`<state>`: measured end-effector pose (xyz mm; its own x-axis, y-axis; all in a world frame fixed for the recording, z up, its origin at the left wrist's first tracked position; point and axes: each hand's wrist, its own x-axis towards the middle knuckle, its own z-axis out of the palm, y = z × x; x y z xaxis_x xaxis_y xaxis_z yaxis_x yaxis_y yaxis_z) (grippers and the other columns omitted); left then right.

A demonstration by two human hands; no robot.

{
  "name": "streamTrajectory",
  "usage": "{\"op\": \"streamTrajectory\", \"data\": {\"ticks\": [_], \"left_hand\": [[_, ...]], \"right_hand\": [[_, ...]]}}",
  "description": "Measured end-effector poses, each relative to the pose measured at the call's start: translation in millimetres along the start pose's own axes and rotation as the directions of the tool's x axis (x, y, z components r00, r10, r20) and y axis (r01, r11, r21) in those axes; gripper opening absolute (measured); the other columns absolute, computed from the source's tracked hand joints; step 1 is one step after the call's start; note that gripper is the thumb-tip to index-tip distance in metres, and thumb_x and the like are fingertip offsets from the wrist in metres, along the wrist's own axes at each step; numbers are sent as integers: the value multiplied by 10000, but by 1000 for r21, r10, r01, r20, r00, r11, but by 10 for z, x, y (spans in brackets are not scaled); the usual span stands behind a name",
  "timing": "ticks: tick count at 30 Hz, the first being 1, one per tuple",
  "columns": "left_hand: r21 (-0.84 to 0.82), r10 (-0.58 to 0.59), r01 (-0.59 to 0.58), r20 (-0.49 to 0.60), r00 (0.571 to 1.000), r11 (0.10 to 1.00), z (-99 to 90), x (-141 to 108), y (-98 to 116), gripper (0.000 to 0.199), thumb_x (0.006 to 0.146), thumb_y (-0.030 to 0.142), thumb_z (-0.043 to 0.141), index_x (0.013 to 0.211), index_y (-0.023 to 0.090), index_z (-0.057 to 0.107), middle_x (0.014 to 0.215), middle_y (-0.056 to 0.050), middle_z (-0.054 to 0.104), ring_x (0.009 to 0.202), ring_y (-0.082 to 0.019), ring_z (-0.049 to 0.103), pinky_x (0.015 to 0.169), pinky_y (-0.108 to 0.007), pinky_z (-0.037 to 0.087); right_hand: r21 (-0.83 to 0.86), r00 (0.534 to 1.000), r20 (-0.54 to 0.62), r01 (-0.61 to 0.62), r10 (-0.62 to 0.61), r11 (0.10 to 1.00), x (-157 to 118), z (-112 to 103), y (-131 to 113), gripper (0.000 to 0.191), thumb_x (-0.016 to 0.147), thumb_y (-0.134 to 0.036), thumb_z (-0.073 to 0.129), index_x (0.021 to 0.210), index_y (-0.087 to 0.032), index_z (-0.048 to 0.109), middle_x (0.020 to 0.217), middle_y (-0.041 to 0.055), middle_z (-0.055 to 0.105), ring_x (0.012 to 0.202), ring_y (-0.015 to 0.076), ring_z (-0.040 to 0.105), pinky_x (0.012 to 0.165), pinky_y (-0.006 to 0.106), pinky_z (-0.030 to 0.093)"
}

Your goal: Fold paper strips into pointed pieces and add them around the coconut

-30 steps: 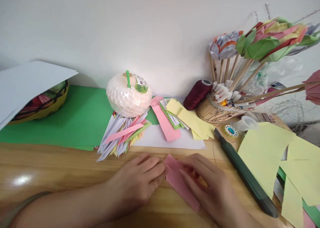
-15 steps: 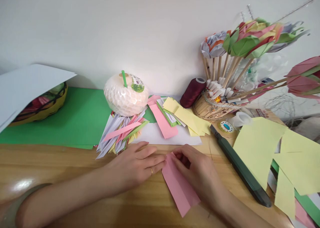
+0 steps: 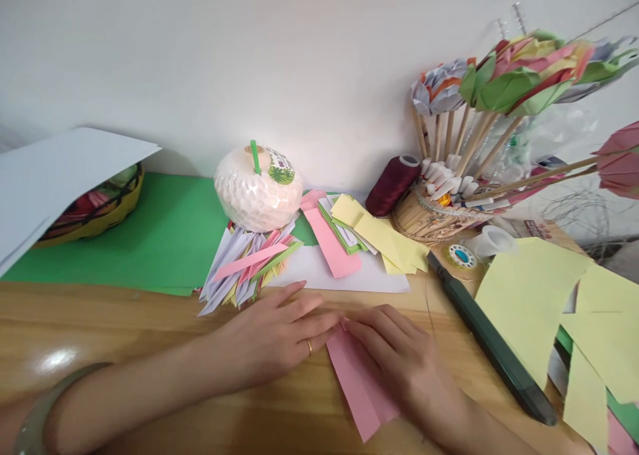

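Note:
A creased strip of pink paper (image 3: 360, 395) lies slantwise on the wooden table, its top end between my hands. My left hand (image 3: 282, 335) lies low with fingers stretched out, its fingertips touching the strip's upper left corner. With fingers bent together, my right hand (image 3: 399, 355) pinches the top edge and covers the strip's right side. Whether my left thumb is under the paper is hidden. Just beyond my left hand is a bundle of narrow folded paper strips (image 3: 244, 265), white, pink, green and yellow.
Coloured paper slips (image 3: 334, 242) lie on a white sheet behind my hands. A dark utility knife (image 3: 492, 338) and yellow paper (image 3: 534, 302) are at right. Farther back stand a wrapped coconut (image 3: 257, 192), a maroon thread spool (image 3: 392, 185) and a pot (image 3: 422, 219) of paper flowers.
The view has turned slightly left. My right hand has shifted its fingers flatter over the strip's top edge, close against my left fingertips. The pink strip keeps its place.

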<state>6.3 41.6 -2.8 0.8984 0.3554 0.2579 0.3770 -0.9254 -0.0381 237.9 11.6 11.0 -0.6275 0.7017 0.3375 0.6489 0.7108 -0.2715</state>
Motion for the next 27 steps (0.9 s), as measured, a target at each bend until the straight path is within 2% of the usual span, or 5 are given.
{"op": "streamTrajectory", "data": {"ticks": [4, 8, 18, 23, 27], "left_hand": [[-5, -4, 5, 42, 999, 1000, 25, -15, 3, 303, 989, 181, 377, 1262, 177, 507, 1358, 10, 501, 1245, -213, 370, 1077, -438, 231], [-5, -11, 11, 38, 999, 1000, 30, -19, 9, 324, 992, 172, 364, 1298, 164, 473, 1350, 13, 515, 1244, -207, 376, 1075, -441, 225], [42, 8, -8, 10, 1000, 999, 11, -2, 14, 309, 963, 197, 442, 1263, 174, 513, 1319, -13, 543, 1217, -200, 436, 1060, -436, 272], [56, 4, -5, 16, 1000, 998, -6, 8, 16, 306, 969, 184, 414, 1254, 196, 525, 1315, 9, 549, 1222, -199, 429, 1076, -428, 244], [71, 7, -7, 9, 1000, 997, -8, 19, 20, 300, 953, 198, 458, 1244, 190, 530, 1273, -12, 578, 1208, -205, 444, 1048, -427, 281]], "right_hand": [[-22, 999, 11, 41, -41, 999, -9, 7, -5, 314, 983, -127, 296, 1019, -95, 607, 870, 106, 654, 759, 190, 563, 644, 319, 504], [-29, 998, 20, 58, -57, 998, -6, 8, -10, 336, 981, -122, 286, 996, -84, 620, 855, 118, 647, 754, 195, 561, 644, 321, 504], [-68, 988, 81, 139, -134, 988, 12, -45, 3, 357, 971, -89, 280, 985, -67, 636, 839, 120, 646, 787, 207, 573, 643, 327, 522], [-23, 983, 136, 125, -120, 992, 13, -70, 33, 384, 988, -130, 256, 967, -68, 635, 863, 121, 641, 801, 211, 554, 648, 339, 519], [-2, 987, 123, 108, -106, 994, 9, -81, 55, 435, 1004, -173, 197, 1007, -82, 623, 906, 118, 638, 811, 207, 547, 678, 343, 511]]}}
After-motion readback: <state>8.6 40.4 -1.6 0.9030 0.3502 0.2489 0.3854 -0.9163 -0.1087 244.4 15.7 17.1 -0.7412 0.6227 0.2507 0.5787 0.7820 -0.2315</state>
